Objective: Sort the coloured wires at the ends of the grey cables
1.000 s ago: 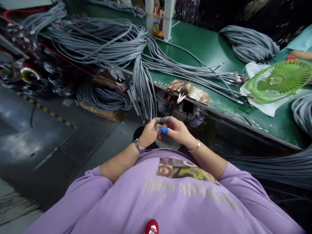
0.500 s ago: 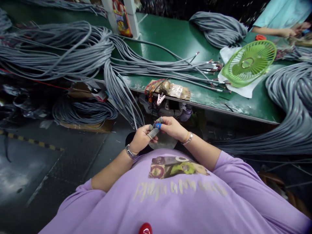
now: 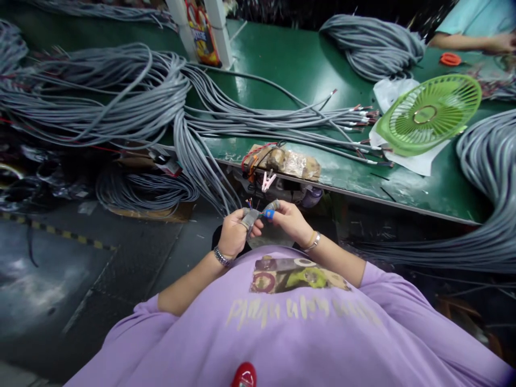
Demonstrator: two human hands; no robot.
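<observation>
A green desk (image 3: 278,48) is carrying grey cables (image 3: 133,105), many ends (image 3: 365,114) looking already bared, some cables drooping over its front edge; below that edge, left hand (image 3: 234,235) and right hand (image 3: 292,221) are pinching coloured wires (image 3: 249,203) in closed grips, several strands sticking up loose, seemingly unfinished

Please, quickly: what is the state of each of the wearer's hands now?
Left hand: closed, holding thin coloured wires.
Right hand: fingers pinched closed; what they grip is too small to tell.
</observation>
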